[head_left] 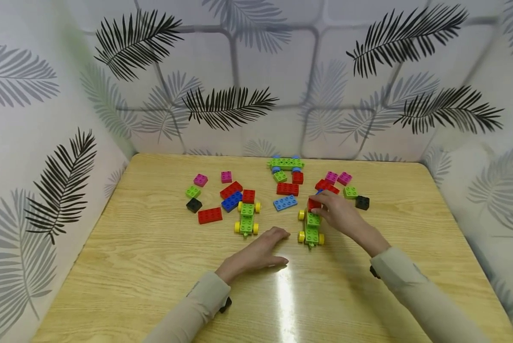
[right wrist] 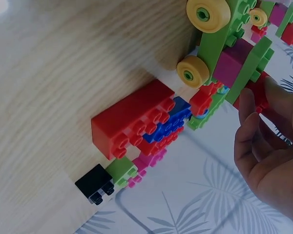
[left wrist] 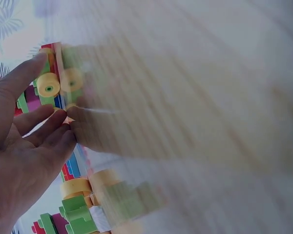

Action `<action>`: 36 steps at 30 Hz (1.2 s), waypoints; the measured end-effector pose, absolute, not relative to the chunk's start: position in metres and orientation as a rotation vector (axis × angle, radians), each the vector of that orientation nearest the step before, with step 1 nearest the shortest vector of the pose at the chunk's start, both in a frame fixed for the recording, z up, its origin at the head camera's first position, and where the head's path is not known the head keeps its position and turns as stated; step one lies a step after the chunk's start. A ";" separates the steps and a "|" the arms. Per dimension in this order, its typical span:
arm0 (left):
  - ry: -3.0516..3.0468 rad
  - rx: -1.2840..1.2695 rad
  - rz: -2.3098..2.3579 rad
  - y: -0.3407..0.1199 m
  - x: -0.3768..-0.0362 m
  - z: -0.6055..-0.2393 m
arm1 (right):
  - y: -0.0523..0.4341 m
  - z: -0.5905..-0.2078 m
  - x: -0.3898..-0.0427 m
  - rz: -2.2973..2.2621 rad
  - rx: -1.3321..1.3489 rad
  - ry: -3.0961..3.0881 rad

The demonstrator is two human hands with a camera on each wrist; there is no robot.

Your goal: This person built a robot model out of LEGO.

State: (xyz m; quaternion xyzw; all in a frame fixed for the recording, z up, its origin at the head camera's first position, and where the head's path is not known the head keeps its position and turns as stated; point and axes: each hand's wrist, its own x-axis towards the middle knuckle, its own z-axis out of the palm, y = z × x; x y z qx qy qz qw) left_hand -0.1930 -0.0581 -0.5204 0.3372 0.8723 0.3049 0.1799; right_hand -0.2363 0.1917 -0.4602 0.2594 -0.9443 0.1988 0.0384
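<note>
My right hand (head_left: 340, 214) pinches a red brick (head_left: 313, 204) at the far end of the green car with yellow wheels (head_left: 311, 230), which sits on the counter (head_left: 153, 267) just right of centre. My left hand (head_left: 261, 252) rests flat on the counter with fingers relaxed and straight, near a second green car (head_left: 246, 218) with a red brick on its far end

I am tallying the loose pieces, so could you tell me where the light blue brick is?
In the head view the light blue brick lies mid-table, just below a red brick, between the two yellow-wheeled green cars.
</note>
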 end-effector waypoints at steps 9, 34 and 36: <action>2.502 1.062 0.843 -0.057 -0.196 -0.522 | 0.195 -0.455 -0.251 0.593 0.731 -2.943; 2.917 0.586 0.887 -0.019 -0.247 -0.515 | 0.245 -0.496 -0.208 0.513 0.438 -2.908; 2.940 0.579 0.858 -0.015 -0.251 -0.515 | 0.247 -0.499 -0.207 0.491 0.429 -2.911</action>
